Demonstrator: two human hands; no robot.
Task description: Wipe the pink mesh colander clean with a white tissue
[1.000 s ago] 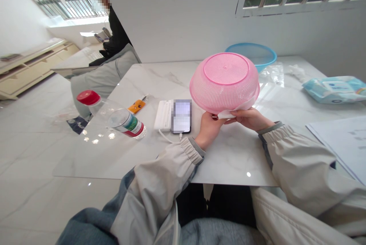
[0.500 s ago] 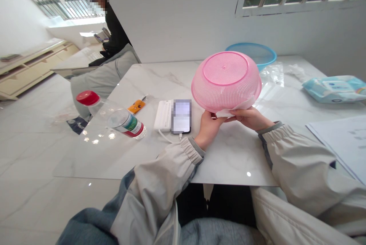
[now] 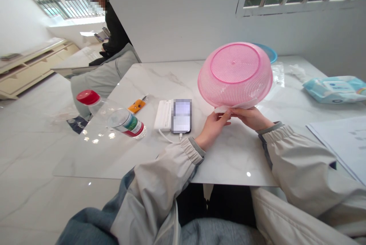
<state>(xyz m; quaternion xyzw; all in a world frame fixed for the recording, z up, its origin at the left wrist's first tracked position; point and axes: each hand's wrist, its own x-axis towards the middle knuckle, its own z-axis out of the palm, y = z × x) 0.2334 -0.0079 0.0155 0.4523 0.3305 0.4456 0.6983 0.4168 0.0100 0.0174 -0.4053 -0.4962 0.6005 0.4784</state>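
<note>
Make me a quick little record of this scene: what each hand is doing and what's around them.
Left hand: holds the rim of a pink plastic colander, with a white wipe at the rim
Right hand: holds the same rim, fingers on the wipe
Colander position: upside down, tilted, lifted off the table
On the marble table: white power bank, phone, water bottle on its side, blue basin, packet of wet wipes
Behind: seated person

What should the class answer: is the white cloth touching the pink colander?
Touching: the head view shows the white cloth pressed to the rim of the pink colander, under the right hand's fingers.
</note>
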